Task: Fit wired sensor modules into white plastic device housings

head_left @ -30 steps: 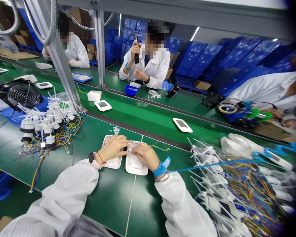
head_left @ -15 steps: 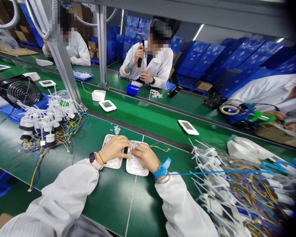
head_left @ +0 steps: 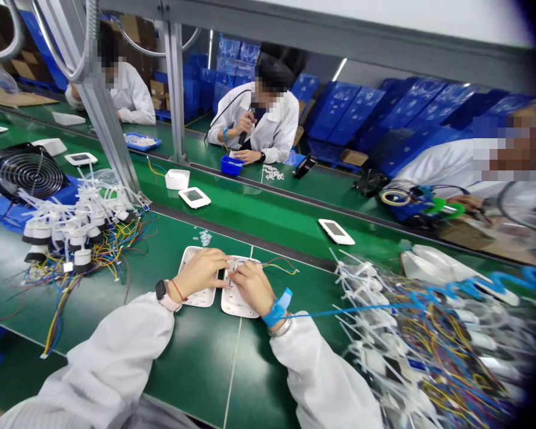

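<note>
White housings (head_left: pixel 234 310) lie under the left hand (head_left: pixel 199 274) and right hand (head_left: pixel 252 287), close together.

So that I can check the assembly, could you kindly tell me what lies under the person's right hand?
A white plastic casing panel with small holes lies under the right hand, on a green bench mat. A small white part shows by the fingers; what the palm covers cannot be seen.
</note>
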### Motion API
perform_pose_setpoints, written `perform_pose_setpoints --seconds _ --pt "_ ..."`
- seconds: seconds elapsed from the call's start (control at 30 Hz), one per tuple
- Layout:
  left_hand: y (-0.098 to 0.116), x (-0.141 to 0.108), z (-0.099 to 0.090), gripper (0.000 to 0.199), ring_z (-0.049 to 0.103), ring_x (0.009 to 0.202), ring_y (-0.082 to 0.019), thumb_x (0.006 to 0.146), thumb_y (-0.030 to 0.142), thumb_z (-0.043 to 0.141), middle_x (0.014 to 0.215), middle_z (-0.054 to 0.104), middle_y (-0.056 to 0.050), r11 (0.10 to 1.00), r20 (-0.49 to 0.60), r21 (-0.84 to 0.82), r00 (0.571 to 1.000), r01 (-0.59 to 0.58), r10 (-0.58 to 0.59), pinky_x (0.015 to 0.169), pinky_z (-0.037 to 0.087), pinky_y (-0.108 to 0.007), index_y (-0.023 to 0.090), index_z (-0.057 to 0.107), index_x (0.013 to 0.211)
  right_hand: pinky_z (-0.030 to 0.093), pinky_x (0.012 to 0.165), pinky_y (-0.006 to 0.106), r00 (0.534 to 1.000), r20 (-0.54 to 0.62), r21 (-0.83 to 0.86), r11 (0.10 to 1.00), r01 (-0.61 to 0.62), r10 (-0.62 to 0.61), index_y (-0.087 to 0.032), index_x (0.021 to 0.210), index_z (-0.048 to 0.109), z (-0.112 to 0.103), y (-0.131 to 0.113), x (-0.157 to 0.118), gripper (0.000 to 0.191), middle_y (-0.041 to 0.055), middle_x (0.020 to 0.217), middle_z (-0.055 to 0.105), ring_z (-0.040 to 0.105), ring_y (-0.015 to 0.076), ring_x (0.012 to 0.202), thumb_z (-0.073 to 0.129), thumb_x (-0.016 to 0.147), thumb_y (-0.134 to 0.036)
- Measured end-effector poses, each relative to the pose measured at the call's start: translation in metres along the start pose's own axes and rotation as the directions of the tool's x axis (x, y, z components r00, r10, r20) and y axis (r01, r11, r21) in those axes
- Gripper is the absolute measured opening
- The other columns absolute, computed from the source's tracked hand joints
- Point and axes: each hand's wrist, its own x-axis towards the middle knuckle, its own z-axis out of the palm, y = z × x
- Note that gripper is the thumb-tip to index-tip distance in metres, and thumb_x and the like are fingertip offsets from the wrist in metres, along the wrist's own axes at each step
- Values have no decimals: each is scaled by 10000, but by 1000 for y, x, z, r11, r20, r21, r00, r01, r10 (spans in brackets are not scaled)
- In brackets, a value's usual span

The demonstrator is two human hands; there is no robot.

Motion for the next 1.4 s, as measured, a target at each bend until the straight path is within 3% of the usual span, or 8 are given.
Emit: perform_pose_setpoints --seconds 0.13,0.23,0.53,0.7,0.97,1.07,1.2,1.4 --pt "3 -1 -1 353 494 1007 -215 746 440 638 1069 590 -51 991 18 125 999 -53 51 856 377 -353 180 589 979 353 732 327 982 -186 106 994 -5 24 -192 869 660 -15 10 -13 172 42 883 619 497 182 836 494 873 -236" --pt "7 2 -2 325 496 960 -238 777 400 614 1034 575 -84 942 91 300 988 -149 127 795 376 -364 152 565 981 341 748 332 947 -274 113 983 -144 170 -184 817 651 -31 23 -22 168 47 870 608 495 181 850 502 863 -248" --pt "14 16 -9 324 498 925 -261 771 413 597 884 603 -109 736 236 530 907 -421 349 821 330 -380 107 598 878 261 809 393 933 -191 -85 941 -327 307 -197 836 655 -25 24 -24 144 58 933 590 483 226 920 582 801 -316" --pt "14 18 -7 185 496 918 -247 844 254 494 838 617 -102 664 256 528 845 -529 469 791 334 -379 123 622 814 293 779 386 938 -196 -96 946 -308 286 -191 887 654 -19 23 -24 179 85 1012 570 482 245 940 536 824 -310" --pt "19 20 -12 249 490 868 -200 873 98 398 821 626 -83 641 314 469 793 -608 522 748 333 -339 161 615 770 343 786 376 944 -244 206 963 -173 222 -185 982 594 -32 21 -21 259 60 856 658 577 199 798 440 881 -368" --pt "20 23 -14 244 500 818 -187 876 102 395 791 616 -58 724 280 423 838 -545 468 712 329 -327 170 599 761 391 747 357 935 -235 314 931 -185 265 -184 950 603 -34 24 -22 251 58 840 662 583 198 770 489 853 -385" --pt "21 30 -11 138 508 859 -194 860 245 494 914 604 -55 941 32 287 984 -178 176 711 341 -316 160 581 926 403 787 376 937 -197 374 906 -199 287 -194 917 620 -35 29 -24 203 56 879 670 588 214 845 558 815 -358" --pt "18 40 -1 196 537 863 -157 890 311 471 854 637 -12 991 35 -113 996 -77 82 795 341 -294 192 626 878 419 810 384 927 -185 437 872 -219 326 -209 878 636 -35 33 -26 171 49 875 678 596 216 881 597 788 -349"
